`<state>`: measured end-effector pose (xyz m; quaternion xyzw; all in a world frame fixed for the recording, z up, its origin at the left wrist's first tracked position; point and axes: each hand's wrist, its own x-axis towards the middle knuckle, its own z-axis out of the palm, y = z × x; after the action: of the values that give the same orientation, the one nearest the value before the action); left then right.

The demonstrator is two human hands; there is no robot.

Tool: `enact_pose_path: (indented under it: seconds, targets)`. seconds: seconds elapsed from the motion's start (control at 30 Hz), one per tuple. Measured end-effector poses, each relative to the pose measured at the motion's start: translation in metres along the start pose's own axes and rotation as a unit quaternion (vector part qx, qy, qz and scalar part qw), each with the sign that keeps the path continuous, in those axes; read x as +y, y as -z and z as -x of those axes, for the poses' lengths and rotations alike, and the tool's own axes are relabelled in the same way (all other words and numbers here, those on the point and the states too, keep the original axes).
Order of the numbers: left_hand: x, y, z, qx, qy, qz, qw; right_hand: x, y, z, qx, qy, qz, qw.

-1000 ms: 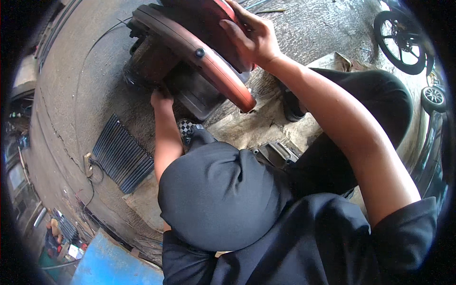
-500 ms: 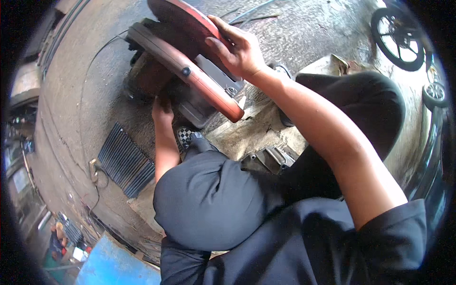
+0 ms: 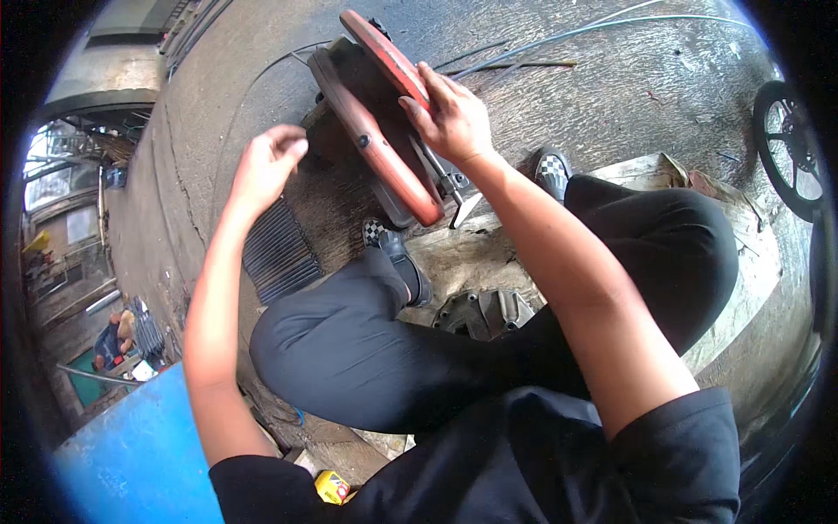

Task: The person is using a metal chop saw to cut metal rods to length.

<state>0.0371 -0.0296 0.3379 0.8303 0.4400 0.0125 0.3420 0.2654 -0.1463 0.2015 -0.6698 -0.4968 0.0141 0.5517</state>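
Note:
A bulky red and black machine (image 3: pixel 377 164) stands on the floor ahead of me, its exact kind unclear. It has a long red-edged body and a raised red-rimmed cover (image 3: pixel 381 51). My right hand (image 3: pixel 456 120) grips the cover's near edge, thumb on one side and fingers along the other. My left hand (image 3: pixel 262 170) is lifted to the left of the machine, apart from it, with fingers loosely bent and nothing seen in them. A metal lever (image 3: pixel 467 208) juts from the machine's near end.
A dark ribbed grate (image 3: pixel 281 249) lies left of my foot. A metal casing (image 3: pixel 484 313) rests between my legs on a pale sheet (image 3: pixel 650 170). Hoses (image 3: pixel 602 33) cross the floor beyond. A spoked wheel (image 3: pixel 790 153) stands at right; a blue panel (image 3: pixel 144 450) is lower left.
My left hand has come away from under the machine and risen to the left. My right hand stays at the cover. The machine sits lower and more upright, and the view has shifted.

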Motion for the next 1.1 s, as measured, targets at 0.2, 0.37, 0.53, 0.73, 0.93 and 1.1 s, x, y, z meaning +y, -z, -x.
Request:
enact_pose_path:
  seconds: [0.2, 0.37, 0.53, 0.73, 0.93, 1.1]
  targets:
    - [0.049, -0.121, -0.018, 0.314, -0.21, -0.205, 0.903, -0.003, 0.007, 0.002, 0.039, -0.001, -0.039, 0.998]
    - [0.039, -0.146, -0.009, 0.315, -0.206, -0.109, 0.92, -0.003, 0.008, 0.006, 0.053, -0.027, -0.06, 0.996]
    - [0.031, -0.155, -0.003, 0.324, -0.192, -0.084, 0.923, -0.012, 0.003, 0.014, 0.043, -0.109, -0.073, 0.99]
    - [0.035, -0.156, -0.004, 0.324, -0.193, -0.072, 0.923, -0.011, 0.003, 0.017, 0.077, -0.105, -0.076, 0.989]
    - [0.022, -0.16, -0.005, 0.371, -0.192, -0.033, 0.908, -0.012, 0.005, 0.017, 0.076, -0.095, -0.056, 0.991]
    - [-0.034, -0.198, -0.001, 0.377, 0.134, -0.173, 0.9, -0.009, 0.0, 0.017, 0.04, -0.069, -0.05, 0.996]
